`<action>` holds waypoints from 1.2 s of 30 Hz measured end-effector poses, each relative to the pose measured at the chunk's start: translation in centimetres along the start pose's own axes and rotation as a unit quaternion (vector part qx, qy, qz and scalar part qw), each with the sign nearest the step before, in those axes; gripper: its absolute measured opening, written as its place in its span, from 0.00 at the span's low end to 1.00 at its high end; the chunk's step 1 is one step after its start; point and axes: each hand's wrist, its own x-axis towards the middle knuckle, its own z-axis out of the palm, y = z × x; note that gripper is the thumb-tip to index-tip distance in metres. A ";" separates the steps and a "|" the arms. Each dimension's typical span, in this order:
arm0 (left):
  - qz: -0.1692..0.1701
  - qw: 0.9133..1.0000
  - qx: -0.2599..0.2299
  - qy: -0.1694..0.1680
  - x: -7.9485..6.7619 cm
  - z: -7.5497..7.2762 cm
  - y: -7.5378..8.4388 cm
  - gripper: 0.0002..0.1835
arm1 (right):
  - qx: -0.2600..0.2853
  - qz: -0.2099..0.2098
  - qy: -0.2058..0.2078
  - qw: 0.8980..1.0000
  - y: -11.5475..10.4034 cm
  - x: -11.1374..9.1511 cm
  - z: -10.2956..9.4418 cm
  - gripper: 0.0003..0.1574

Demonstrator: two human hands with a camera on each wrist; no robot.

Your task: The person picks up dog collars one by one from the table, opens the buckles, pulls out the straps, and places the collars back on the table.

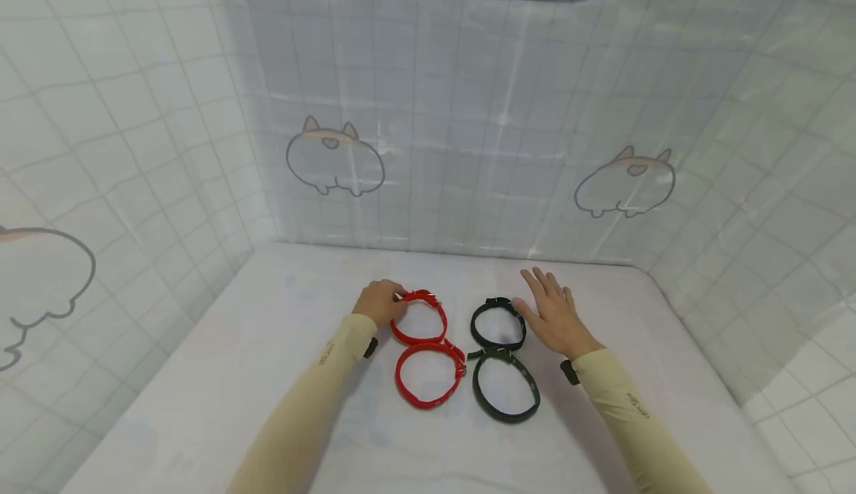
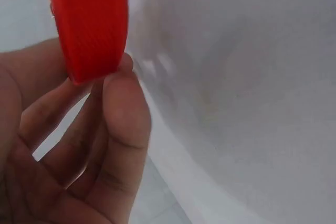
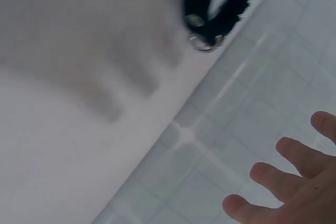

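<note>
My left hand (image 1: 377,302) pinches the left edge of the far red collar (image 1: 443,323). In the left wrist view, thumb and fingers meet at the lower end of its red strap (image 2: 92,24). Just in front lies a second red collar (image 1: 423,405), buckled into a loop. To the right is a black collar (image 1: 473,327), with a dark green collar (image 1: 511,418) nearer me. My right hand (image 1: 558,323) is spread out at the black collar's right side, holding nothing. Metal studs and a ring show on the dark collar (image 3: 199,3) in the right wrist view.
All four loops lie mid-table on a white tabletop (image 1: 267,375). Behind it and along both sides hang pale grid-patterned curtains (image 1: 441,137) with cartoon animal prints. The table's back edge runs close to the rear curtain.
</note>
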 end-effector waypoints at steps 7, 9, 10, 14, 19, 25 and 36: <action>0.018 0.998 -0.023 0.060 -1.4 -1.4 1.3 0.15 | 0.009 -0.065 0.048 0.997 -1.2 0.1 -0.7 0.40; 0.026 0.996 -0.027 0.075 -1.9 -1.7 1.9 0.15 | 0.013 -0.079 0.056 0.995 -1.7 0.2 -0.9 0.39; 0.031 0.996 -0.030 0.082 -2.0 -1.9 2.2 0.16 | 0.016 -0.083 0.057 0.995 -2.0 0.2 -1.0 0.39; 0.043 0.993 -0.049 0.100 -2.8 -2.2 3.6 0.17 | 0.025 -0.085 0.053 0.995 -3.4 0.2 -1.1 0.37; 0.063 0.990 -0.060 0.111 -3.5 -2.4 5.3 0.18 | 0.037 -0.080 0.043 0.995 -5.3 0.8 -1.0 0.36; 0.106 0.988 -0.045 0.099 -4.2 -2.4 7.1 0.20 | 0.046 -0.097 0.054 0.993 -7.0 1.2 -0.8 0.34; 0.202 0.971 -0.012 0.129 -5.7 -2.1 9.4 0.20 | 0.102 -0.118 0.029 0.987 -8.1 1.9 -1.8 0.26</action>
